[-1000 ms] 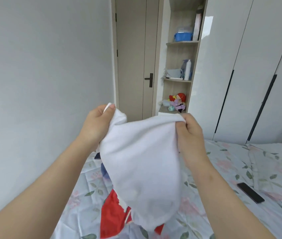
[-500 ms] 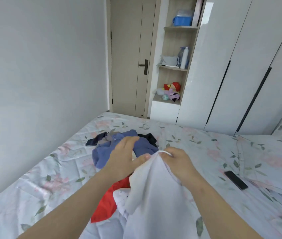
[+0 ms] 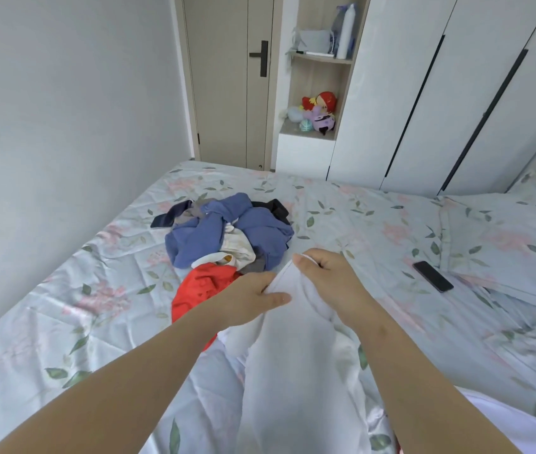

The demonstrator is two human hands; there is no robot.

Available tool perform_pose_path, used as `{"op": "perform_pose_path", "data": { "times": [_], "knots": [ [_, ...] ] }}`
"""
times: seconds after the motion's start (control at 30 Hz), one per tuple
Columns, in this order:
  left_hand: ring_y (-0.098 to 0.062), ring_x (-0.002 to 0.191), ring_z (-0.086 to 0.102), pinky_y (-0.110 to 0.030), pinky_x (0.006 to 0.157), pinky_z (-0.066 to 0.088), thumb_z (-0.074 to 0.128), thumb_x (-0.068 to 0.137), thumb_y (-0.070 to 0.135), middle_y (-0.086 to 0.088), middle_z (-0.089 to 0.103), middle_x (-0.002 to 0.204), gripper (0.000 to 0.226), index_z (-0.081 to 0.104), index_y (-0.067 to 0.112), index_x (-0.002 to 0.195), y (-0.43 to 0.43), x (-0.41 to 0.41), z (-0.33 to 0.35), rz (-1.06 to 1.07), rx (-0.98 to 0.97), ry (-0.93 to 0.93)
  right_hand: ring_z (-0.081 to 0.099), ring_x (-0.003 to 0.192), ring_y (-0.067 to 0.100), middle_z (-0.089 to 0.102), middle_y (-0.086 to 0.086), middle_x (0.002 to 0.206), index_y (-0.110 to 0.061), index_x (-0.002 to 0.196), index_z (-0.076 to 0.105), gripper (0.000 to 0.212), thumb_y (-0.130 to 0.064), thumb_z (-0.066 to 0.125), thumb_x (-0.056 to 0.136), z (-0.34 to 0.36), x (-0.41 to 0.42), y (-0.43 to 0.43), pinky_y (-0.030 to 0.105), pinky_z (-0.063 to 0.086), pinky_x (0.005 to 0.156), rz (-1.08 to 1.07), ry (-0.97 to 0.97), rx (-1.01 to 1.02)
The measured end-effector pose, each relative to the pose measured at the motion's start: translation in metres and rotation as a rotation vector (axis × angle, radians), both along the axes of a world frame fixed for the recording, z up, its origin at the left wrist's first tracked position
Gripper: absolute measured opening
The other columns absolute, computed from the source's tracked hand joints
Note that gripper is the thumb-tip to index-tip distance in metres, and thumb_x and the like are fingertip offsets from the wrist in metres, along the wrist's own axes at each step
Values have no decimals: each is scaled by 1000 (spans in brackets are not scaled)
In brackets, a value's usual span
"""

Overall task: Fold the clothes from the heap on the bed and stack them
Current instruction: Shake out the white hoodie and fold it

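Note:
A white garment (image 3: 296,365) hangs down toward me over the bed, held at its top edge by both hands. My left hand (image 3: 253,299) pinches the cloth on its left side. My right hand (image 3: 325,276) grips the top hem just right of it. Behind the hands lies the heap (image 3: 227,237): a blue garment (image 3: 201,240), a red one (image 3: 201,290) nearest me, a cream piece and dark pieces at the back.
The floral bedsheet (image 3: 80,306) stretches wide on the left. A black phone (image 3: 433,276) lies on the sheet at the right beside a pillow (image 3: 495,237). Wall on the left; door, shelves and wardrobe beyond the bed.
Both hands came down from chest height with the white garment, and the hands have drawn close together at its top edge. The view tilted down onto the bed and heap.

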State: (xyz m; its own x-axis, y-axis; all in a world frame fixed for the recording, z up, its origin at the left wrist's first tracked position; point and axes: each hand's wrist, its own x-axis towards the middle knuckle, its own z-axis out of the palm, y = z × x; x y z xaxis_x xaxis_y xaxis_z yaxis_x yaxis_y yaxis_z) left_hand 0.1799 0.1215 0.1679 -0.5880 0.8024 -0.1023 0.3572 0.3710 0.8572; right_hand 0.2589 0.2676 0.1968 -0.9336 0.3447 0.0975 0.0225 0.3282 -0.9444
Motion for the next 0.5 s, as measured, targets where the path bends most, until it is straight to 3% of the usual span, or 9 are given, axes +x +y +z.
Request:
{"op": "perform_pose_path", "data": {
  "times": [0.07, 0.13, 0.23, 0.33, 0.37, 0.43, 0.5],
  "knots": [
    [2, 76, 62, -14, 67, 47, 62, 91, 23, 18, 67, 77, 9, 62, 28, 84, -7, -1, 3, 12, 44, -59, 42, 46, -6, 47, -20, 49, -33, 48, 56, 46, -19, 57, 93, -1, 3, 7, 4, 32, 48, 15, -13, -27],
    [3, 72, 60, -17, 68, 47, 62, 91, 20, 17, 67, 75, 8, 65, 22, 84, -17, -4, 7, 69, 108, -100, 47, 51, -8, 54, -19, 60, -33, 64, 63, 27, -26, 61, 90, -10, 11, 15, 5, 35, 50, 99, -112, -45],
    [-20, 87, 61, -37, 80, 50, 57, 92, 19, -14, 68, 94, 21, 64, 1, 101, -26, -8, 20, 189, 271, -241, 53, 61, -6, 61, -17, 75, -31, 88, 67, 5, -26, 68, 86, -40, 23, 14, 4, 37, 56, 279, -380, -23],
    [-23, 84, 59, -34, 77, 49, 51, 94, 20, -10, 66, 91, 20, 63, 5, 96, -26, -11, 40, 285, 426, -391, 47, 67, 1, 53, -5, 88, -28, 108, 64, 21, -24, 65, 88, -71, 24, 5, 4, 36, 59, 221, -519, 202],
    [-21, 83, 59, -33, 78, 49, 50, 94, 21, -9, 66, 91, 19, 62, 6, 94, -26, -12, 46, 299, 455, -406, 51, 78, 4, 51, -3, 95, -29, 118, 58, 30, -24, 63, 89, -74, 21, 2, 6, 39, 68, 164, -496, 215],
    [-16, 77, 62, -28, 73, 51, 49, 93, 23, -5, 67, 85, 19, 63, 10, 89, -25, -12, 58, 267, 506, -407, 49, 110, 13, 45, 0, 119, -33, 138, 39, 57, -22, 64, 88, -70, 13, -3, 23, 40, 96, 77, -389, 151],
    [-12, 72, 64, -24, 68, 53, 52, 86, 28, 0, 69, 79, 20, 65, 13, 86, -24, -10, 68, 203, 516, -394, 41, 121, 12, 47, -7, 127, -35, 137, 39, 58, -18, 64, 88, -59, 1, -11, 32, 34, 103, 131, -229, 178]
  ]
}}
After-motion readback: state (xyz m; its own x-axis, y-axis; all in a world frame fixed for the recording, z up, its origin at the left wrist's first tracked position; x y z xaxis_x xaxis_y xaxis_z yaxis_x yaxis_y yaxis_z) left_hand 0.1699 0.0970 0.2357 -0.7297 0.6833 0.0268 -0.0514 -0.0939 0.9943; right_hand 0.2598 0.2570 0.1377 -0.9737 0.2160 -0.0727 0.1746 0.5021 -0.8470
